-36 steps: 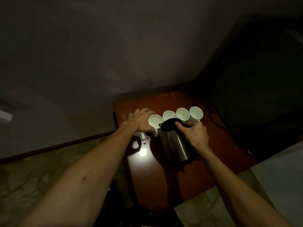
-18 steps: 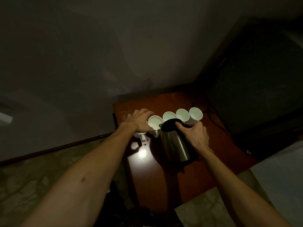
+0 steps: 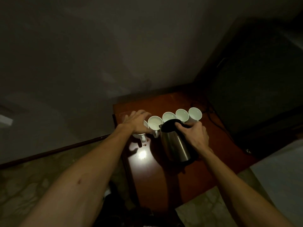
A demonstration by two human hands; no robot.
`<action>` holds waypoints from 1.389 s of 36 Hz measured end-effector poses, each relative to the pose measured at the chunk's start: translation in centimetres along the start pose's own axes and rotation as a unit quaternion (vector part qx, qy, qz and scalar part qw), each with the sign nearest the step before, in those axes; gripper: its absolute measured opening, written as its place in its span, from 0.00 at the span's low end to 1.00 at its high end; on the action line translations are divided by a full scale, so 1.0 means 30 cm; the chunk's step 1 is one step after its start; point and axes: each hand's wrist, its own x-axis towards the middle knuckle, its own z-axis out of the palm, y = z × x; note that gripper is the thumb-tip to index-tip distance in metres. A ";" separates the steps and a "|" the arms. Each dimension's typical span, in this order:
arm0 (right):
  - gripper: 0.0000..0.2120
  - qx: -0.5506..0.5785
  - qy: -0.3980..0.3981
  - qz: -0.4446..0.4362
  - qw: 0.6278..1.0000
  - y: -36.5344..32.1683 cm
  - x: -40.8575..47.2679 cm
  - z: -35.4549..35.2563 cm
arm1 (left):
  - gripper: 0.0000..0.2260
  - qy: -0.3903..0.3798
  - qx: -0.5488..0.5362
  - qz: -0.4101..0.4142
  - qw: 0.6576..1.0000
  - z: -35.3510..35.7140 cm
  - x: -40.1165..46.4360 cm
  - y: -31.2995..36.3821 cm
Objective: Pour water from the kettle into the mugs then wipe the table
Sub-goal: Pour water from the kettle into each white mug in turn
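While the left hand [image 3: 138, 122] steadies a mug [image 3: 140, 130], the right hand [image 3: 196, 136] tilts the kettle [image 3: 174, 145].

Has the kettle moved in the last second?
No. The kettle keeps its spout beside the second mug from the left, held by the right hand, with no visible shift against the mug row.

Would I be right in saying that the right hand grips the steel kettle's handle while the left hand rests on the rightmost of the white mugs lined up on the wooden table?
Not quite: the head view shows the left hand on the leftmost mug, not the rightmost mug. The rest stands: the right hand grips the kettle on the wooden table.
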 end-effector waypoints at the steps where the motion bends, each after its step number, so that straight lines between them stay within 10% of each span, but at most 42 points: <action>1: 0.25 0.000 0.000 0.000 1.000 -0.001 -0.002 0.000 | 0.40 0.000 0.000 0.000 1.000 -0.001 -0.002 0.000; 35: 0.25 -0.024 0.004 -0.016 1.000 -0.012 -0.009 -0.013 | 0.38 0.003 -0.013 -0.006 1.000 0.003 -0.034 -0.003; 50: 0.40 -0.019 0.010 -0.020 1.000 -0.015 -0.020 -0.012 | 0.39 0.000 -0.026 0.000 1.000 -0.003 -0.034 -0.007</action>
